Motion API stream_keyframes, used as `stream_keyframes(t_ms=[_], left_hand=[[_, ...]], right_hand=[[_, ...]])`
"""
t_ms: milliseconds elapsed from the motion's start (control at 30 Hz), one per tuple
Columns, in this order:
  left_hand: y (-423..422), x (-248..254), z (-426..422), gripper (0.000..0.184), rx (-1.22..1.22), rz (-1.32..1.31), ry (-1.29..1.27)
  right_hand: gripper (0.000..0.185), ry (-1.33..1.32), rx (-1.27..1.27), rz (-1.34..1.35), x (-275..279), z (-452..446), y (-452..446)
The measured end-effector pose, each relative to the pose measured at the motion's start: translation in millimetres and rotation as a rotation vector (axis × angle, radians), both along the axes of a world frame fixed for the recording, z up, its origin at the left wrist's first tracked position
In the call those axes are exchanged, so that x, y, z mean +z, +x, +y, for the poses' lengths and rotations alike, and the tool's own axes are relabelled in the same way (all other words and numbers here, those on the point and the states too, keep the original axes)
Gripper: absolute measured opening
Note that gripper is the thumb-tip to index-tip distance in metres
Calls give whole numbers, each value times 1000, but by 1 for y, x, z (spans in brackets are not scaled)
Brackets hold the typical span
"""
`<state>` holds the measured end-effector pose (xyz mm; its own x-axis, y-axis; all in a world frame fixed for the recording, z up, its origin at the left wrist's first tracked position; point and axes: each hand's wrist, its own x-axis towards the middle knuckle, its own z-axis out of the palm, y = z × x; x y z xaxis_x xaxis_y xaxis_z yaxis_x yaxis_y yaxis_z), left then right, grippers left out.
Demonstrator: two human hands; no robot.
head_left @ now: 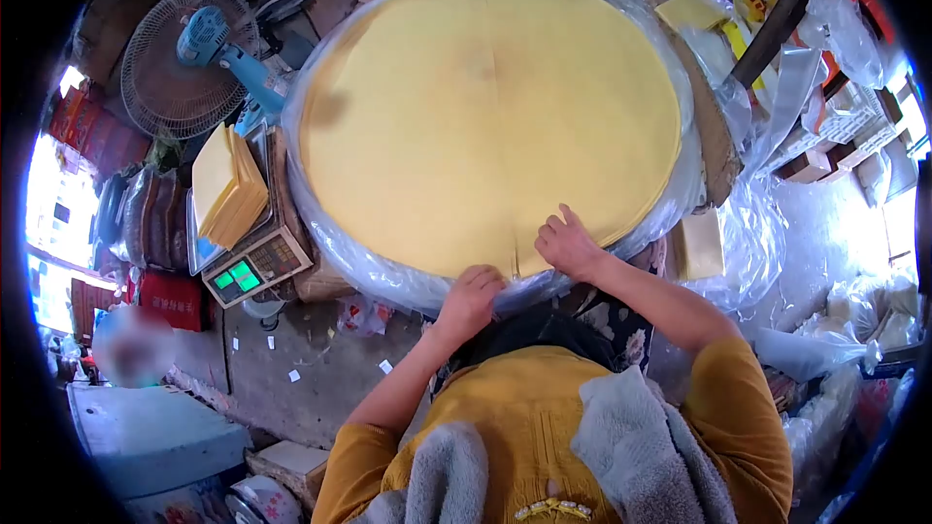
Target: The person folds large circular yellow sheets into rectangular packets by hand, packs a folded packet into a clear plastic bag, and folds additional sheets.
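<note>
Down at the near edge of the big yellow sheet (pixel 490 126) with the left hand (pixel 474 296), touching with bent fingers, too blurred to tell if pinching. Just to the right, at the same edge, curling the fingers of the right hand (pixel 568 241) loosely, slightly spread, with no way to tell if gripping. Looking across the sheet now: lying broad and round over the plastic-wrapped desk (pixel 354 267), creased down the middle, smudged dark toward the far left. Over to the left, tilted on a scale (pixel 260 262) with a lit green display, seeing a yellow stack (pixel 228 189); beyond that, a blue fan (pixel 204 36). To the right, spotting another yellow stack (pixel 701 245) near crumpled clear plastic (pixel 752 243). On the floor (pixel 320 344), near left, finding small white scraps (pixel 294 376). Closest of all, seeing a grey towel (pixel 636 437) draped over a mustard top (pixel 529 398).
</note>
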<state>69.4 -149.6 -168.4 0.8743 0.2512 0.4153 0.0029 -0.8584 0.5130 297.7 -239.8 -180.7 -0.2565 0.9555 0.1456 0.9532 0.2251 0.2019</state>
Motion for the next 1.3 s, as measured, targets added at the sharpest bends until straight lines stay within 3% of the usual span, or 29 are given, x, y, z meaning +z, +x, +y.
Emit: stream_keyframes(t_ms=[167,367,467,567,600,667,700,767,833,900,967,1067,1133,1200,1267,1300], left_hand=[[-1,0,1,26,-7,53,3],[-2,-8,9,27,219,168,288],[-4,-5,24,27,126,236,241],[1,2,34,27,136,355,74],[0,4,34,26,199,275,-63],[-1,8,34,24,324,114,-337],[1,15,34,22,342,41,-288],[9,27,31,18,379,-111,-191],[18,29,23,16,285,-156,-61],[27,21,11,15,190,-164,-6],[29,41,5,20,117,33,-395],[23,35,34,24,123,13,-353],[22,19,80,29,233,32,-338],[26,-1,139,38,316,95,126],[28,-10,172,42,470,302,337],[30,-14,179,45,547,407,440]], right_hand=[[11,-22,-89,85,8,-2,-10],[10,-22,-47,40,1,2,-5],[10,-83,-38,90,-2,5,-1],[13,-163,-53,132,1,10,2],[14,-192,-62,144,4,10,1],[17,-235,-126,506,15,12,5],[19,-253,-156,685,22,13,7],[25,-3,-244,1017,37,15,-14],[30,168,-230,1146,41,21,-21],[33,247,-115,1083,40,29,-18],[32,48,-86,1114,26,26,1],[27,-235,31,1186,33,9,57],[31,-451,-139,1170,45,3,119],[28,97,-780,979,42,3,189],[33,584,-756,183,74,6,213],[35,515,-715,380,89,9,198]])
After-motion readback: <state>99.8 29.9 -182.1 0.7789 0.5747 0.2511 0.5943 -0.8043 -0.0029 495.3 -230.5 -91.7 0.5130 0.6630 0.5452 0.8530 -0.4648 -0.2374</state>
